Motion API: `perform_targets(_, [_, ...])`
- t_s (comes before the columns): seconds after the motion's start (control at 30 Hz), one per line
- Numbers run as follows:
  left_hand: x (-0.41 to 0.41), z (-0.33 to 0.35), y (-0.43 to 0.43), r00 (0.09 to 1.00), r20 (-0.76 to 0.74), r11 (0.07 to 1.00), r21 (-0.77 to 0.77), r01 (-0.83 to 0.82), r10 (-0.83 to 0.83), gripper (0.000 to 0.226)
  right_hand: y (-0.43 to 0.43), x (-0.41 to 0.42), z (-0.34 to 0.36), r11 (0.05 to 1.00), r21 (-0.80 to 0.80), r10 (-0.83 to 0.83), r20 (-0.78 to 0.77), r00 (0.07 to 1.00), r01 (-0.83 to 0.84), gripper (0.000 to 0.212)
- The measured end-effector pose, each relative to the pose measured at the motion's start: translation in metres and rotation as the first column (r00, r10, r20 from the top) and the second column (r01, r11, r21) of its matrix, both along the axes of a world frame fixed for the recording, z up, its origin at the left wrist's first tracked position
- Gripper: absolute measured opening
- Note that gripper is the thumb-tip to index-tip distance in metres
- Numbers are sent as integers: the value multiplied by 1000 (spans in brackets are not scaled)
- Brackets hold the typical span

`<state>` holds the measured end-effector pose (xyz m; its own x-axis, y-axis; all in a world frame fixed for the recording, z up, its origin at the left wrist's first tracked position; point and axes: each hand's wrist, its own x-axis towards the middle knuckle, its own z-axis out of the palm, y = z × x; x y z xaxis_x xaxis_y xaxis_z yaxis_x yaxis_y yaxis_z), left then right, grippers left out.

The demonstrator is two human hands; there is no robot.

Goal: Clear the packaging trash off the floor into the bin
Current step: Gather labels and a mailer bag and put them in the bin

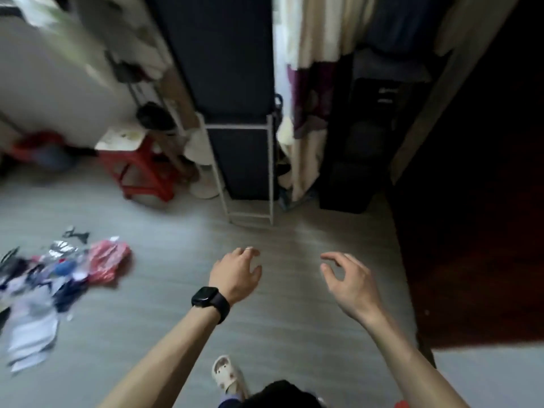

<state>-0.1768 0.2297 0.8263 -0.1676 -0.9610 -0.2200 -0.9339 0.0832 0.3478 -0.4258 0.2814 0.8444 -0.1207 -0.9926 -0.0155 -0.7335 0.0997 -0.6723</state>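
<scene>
Fingers of the left hand (235, 272) and right hand (350, 278) hang loosely curled, holding nothing, above the floor (279, 319). The packaging trash (53, 278), a heap of wrappers and bags, lies well apart at the floor's left edge. It looks light, soft and crinkly, probably best bunched up in handfuls. No bin shows.

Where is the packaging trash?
The packaging trash lies on the floor at the head view's far left, below the red stool, left of the left hand.
</scene>
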Motion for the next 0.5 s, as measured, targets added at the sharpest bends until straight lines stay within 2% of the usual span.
perform_targets(0.1, [101,5,19,971,-44,972,-8,-236,235,39,-32,86,6,976,16,220,-32,975,-219,19])
perform_targets(0.23, [242,6,58,859,-74,861,-14,-508,506,38,-65,229,12,881,32,473,-70,878,-472,22])
perform_targets(0.33, [333,9,79,766,-85,768,-4,-640,637,37,-78,332,17,806,39,591,-61,804,-590,24])
perform_targets(0.5, [456,14,99,651,-95,654,-2,-757,753,36,-89,477,20,708,59,706,-45,707,-704,27])
